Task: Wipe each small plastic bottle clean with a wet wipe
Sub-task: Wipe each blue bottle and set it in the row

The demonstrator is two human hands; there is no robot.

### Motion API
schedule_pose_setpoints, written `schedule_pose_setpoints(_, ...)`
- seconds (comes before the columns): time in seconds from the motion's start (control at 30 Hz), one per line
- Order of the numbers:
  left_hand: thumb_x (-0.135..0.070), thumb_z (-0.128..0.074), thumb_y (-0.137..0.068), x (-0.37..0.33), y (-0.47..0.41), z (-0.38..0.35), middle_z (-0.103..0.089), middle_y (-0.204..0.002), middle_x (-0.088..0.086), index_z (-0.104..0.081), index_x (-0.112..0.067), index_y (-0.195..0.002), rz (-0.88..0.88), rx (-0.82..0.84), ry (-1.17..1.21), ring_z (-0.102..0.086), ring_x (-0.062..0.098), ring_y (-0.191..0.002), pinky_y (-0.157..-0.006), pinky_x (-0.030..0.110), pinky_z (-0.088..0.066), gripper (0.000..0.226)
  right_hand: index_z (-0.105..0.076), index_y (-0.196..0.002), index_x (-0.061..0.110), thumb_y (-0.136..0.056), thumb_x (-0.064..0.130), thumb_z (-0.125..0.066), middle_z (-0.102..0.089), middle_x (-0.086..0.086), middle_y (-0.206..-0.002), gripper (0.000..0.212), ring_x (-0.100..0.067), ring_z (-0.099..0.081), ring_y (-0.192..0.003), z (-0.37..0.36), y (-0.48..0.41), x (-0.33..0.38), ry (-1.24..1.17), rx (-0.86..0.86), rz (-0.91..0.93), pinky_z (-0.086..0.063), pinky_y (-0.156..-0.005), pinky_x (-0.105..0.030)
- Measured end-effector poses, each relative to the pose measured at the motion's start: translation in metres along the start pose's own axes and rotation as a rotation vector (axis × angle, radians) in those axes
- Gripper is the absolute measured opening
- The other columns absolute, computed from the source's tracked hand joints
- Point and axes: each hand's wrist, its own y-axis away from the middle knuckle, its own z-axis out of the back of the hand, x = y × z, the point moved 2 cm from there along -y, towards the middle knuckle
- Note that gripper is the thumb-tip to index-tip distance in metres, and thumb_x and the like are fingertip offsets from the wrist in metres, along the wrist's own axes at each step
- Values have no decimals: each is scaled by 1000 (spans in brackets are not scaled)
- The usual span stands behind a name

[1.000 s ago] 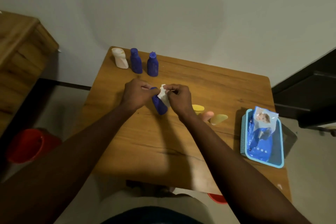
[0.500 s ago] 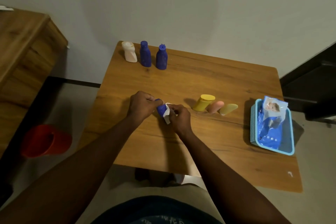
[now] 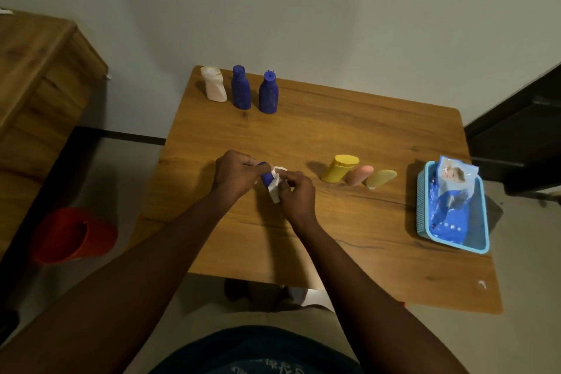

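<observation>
**Blue bottle wiped between both hands**

Our left hand (image 3: 235, 171) curls its fingers round a small blue bottle (image 3: 266, 177), holding it just over the middle of the wooden table (image 3: 334, 130). Our right hand (image 3: 296, 194) pinches a white wet wipe (image 3: 274, 190) against the bottle (the wipe is crumpled). To the right sit a yellow bottle (image 3: 338, 168), a pink bottle (image 3: 359, 174) and an olive bottle (image 3: 379, 178). Near them, a blue basket (image 3: 482, 222) holds a wipes pack (image 3: 452, 200).
</observation>
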Motion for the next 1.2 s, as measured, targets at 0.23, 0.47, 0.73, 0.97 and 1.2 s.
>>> schedule_pose_setpoints(0.23, -31, -89, -73, 3, 1, 0, -76, -80, 8, -76, -1, -93, 34, 8, 68, -76, 19, -74, -74, 43, -64, 38, -79, -108, 9, -90, 9, -72, -78, -7, -108, 19, -22, -71, -104, 9, 15, -45, -25, 17, -272, -56, -96, -42)
schedule_pose_setpoints(0.47, -32, -89, -71, 6, 0, 0, -77, -74, 10, -80, -10, -81, 38, 66, 69, -76, 27, -78, -78, 49, -63, 26, -79, -108, 16, -92, 11, -66, -75, 0, -104, 21, -10, -68, -96, -3, 4, 14, -85, -36, 7, -52, -82, -22)
schedule_pose_setpoints(0.73, -22, -88, -76, 8, 11, -3, -77, -84, 16, -77, 3, -92, 117, 73, 147, -77, 27, -81, -81, 44, -63, 32, -80, -110, 13, -92, 6, -61, -75, -6, -110, 27, -17, -68, -101, 3, -2, 2, 79, 4, -11, -51, -87, -25)
schedule_pose_setpoints(0.97, -21, -88, -75, 7, 10, 0, -77, -85, 15, -76, 3, -96, 100, 59, 155, -77, 25, -78, -79, 43, -64, 34, -78, -113, 9, -93, 4, -62, -73, -9, -107, 26, -17, -65, -97, 2, 9, 6, 42, -19, 27, -50, -85, -26)
schedule_pose_setpoints(1.2, -25, -87, -77, 9, 9, -1, -76, -96, 14, -71, 1, -109, 114, -3, 154, -75, 18, -84, -80, 36, -63, 44, -77, -104, 11, -86, 9, -69, -77, -6, -100, 20, -22, -70, -94, 5, -1, -22, 245, 36, -256, -58, -83, -38)
